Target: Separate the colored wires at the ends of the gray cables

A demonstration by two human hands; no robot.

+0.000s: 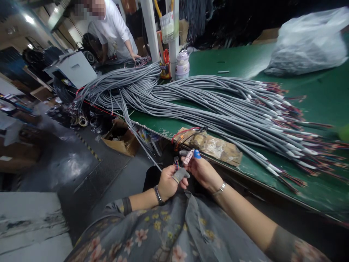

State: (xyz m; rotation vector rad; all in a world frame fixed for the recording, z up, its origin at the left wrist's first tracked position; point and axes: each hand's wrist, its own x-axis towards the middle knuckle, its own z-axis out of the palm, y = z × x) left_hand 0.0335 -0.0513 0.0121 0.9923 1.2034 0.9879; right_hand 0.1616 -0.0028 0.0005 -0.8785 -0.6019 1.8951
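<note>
Left hand (169, 183): thumb and fingers closed on coloured wires (176, 166), dark block (176, 159) just beyond them. Right hand (203, 171), just beside it: fingers closed on small pale piece (188, 157). Grey cable bundle (174, 102) on green bench (231, 62), beyond both hands

Top (158, 231): dark grey, pink and yellow flower print; sleeves (283, 241) edged in plain grey. Left hand (168, 183): dark beaded bracelet (158, 195), grey finger cover (180, 175). Right hand (204, 171): silver-toned wristband (221, 187), blue cover (196, 154) on one digit.
</note>
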